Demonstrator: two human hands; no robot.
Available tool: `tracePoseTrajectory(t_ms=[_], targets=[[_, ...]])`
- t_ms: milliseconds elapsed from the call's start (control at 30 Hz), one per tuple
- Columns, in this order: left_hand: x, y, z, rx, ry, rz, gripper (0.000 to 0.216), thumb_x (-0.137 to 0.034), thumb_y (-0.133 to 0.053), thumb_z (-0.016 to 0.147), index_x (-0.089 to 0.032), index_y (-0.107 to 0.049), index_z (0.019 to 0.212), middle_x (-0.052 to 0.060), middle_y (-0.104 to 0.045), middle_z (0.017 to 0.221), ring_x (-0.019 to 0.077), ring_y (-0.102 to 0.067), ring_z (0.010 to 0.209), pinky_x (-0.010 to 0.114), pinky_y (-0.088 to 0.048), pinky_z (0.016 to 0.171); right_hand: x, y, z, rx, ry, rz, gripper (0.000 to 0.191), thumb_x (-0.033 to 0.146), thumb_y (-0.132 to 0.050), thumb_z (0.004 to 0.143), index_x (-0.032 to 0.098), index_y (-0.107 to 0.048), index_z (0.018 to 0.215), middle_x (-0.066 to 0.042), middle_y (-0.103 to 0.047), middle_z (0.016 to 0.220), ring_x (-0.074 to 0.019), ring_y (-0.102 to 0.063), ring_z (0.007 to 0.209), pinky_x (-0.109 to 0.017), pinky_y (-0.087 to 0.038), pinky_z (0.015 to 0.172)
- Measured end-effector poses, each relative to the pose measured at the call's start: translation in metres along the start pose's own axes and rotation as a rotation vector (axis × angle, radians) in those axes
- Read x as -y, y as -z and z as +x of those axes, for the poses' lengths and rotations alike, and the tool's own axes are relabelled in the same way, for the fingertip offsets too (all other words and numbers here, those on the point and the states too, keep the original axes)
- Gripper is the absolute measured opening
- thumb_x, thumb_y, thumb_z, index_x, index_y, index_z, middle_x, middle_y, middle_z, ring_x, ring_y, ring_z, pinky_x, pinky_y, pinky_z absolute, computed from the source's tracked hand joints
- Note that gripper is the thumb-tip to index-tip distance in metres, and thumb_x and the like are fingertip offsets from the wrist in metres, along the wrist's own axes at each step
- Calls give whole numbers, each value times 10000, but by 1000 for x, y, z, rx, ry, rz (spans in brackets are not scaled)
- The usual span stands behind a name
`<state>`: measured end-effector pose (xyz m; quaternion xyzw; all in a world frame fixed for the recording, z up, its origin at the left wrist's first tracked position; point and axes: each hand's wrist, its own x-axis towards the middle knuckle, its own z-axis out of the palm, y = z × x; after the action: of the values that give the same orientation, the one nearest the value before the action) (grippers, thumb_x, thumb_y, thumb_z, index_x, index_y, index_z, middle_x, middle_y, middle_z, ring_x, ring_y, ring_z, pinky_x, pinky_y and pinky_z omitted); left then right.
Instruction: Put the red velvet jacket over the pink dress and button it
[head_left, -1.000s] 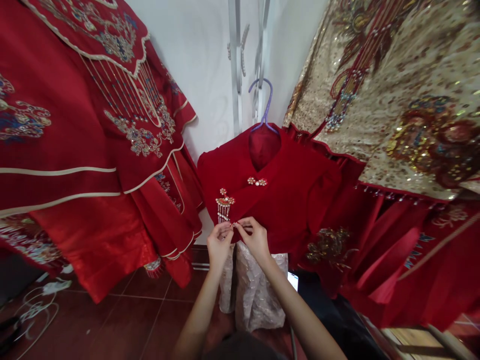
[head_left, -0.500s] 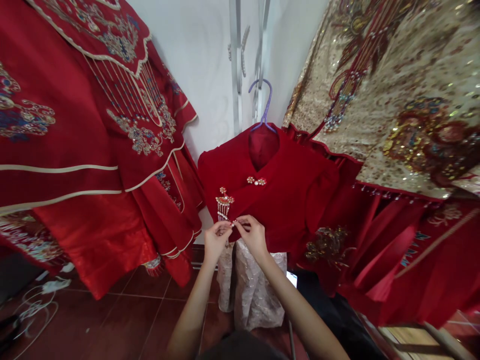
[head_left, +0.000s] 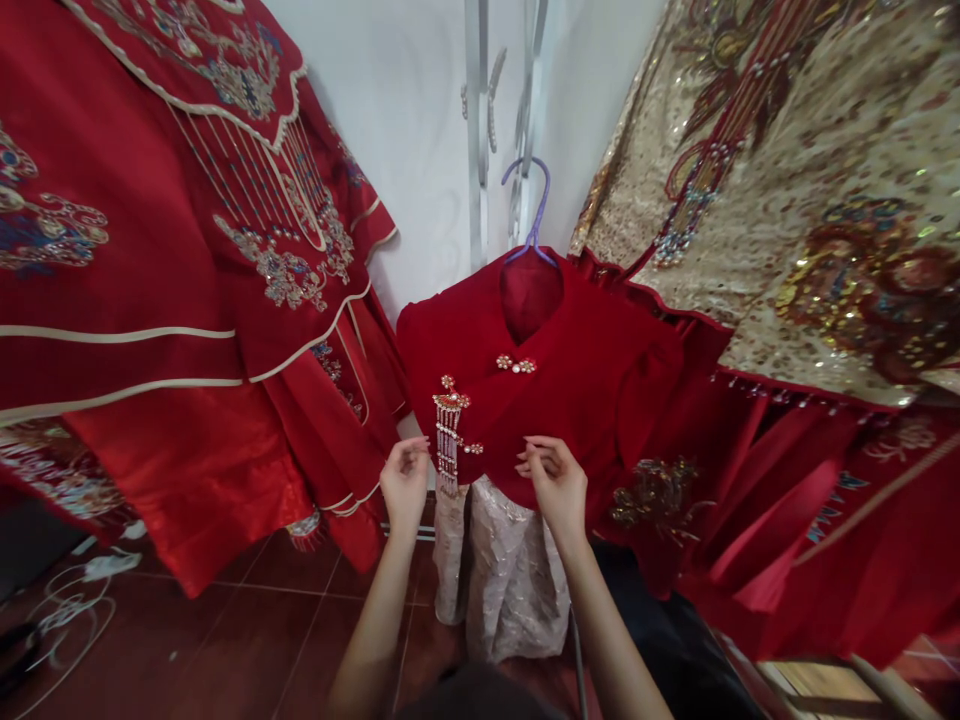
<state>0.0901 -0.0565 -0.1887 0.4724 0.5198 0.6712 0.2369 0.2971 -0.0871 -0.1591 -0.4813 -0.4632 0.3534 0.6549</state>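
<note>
A: Hand state?

B: Your left hand (head_left: 406,485) is half curled, thumb and fingertips close together, nothing visible in it; it's by the edge of the red top (head_left: 577,410), can't tell if the tips touch cloth

A: And the other?

B: Your right hand (head_left: 556,490) is loosely curled, partly open, no object visible in it; it's in front of the red top, contact unclear

A: Where's the work?

B: Red top hangs ahead of you on a purple hanger (head_left: 541,190); lower clasp (head_left: 472,449) sits between your hands, just beside the strands of the tasselled ornament (head_left: 451,402); upper clasp (head_left: 515,366) is higher, near the neckline

A: Which step are you on?

B: My read: front fastenings, hands off the lower clasp; the strands run across one end, so can't tell if it's fully joined

A: What does the next move call for?

B: If you work that clasp: strands aside first, fingertips in from both sides, light pinch, as beads that small could snag; if it's joined, just check the front lies flat
</note>
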Motion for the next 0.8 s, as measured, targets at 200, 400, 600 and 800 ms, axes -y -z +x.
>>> tracePoseTrajectory(t_ms=[200,400,600,800], targets=[[-11,-18,-7,269,-159,202,145,-195,-589,800,-181,-660,926,54,-679,909,178,-642,851,324,-506,818,-18,-29,1,179,83,-174,281,341,-572,854,179,-596,1083,-108,-637,1098,-189,-641,950,-287,-582,688],[-12,-22,-10,348,-356,426,119,-228,-580,858,-209,-630,964,47,-655,933,206,-597,916,350,-482,839,-33,-43,4,221,128,-199,245,287,-524,865,159,-582,1066,-115,-625,1085,-189,-633,950,-311,-570,741],[-13,-16,-2,350,-343,383,118,-320,-609,861,-206,-640,869,32,-671,859,184,-619,839,315,-487,792,-35,-46,10,228,72,-127,196,330,-597,828,171,-626,938,-70,-665,913,-172,-648,829,-297,-564,719],[-13,-18,-9,283,-143,271,161,-354,-650,823,-194,-655,813,21,-692,788,160,-654,761,295,-504,780,-35,-50,11,254,28,-94,219,364,-638,803,168,-663,898,-66,-692,887,-173,-664,814,-301,-562,742]])
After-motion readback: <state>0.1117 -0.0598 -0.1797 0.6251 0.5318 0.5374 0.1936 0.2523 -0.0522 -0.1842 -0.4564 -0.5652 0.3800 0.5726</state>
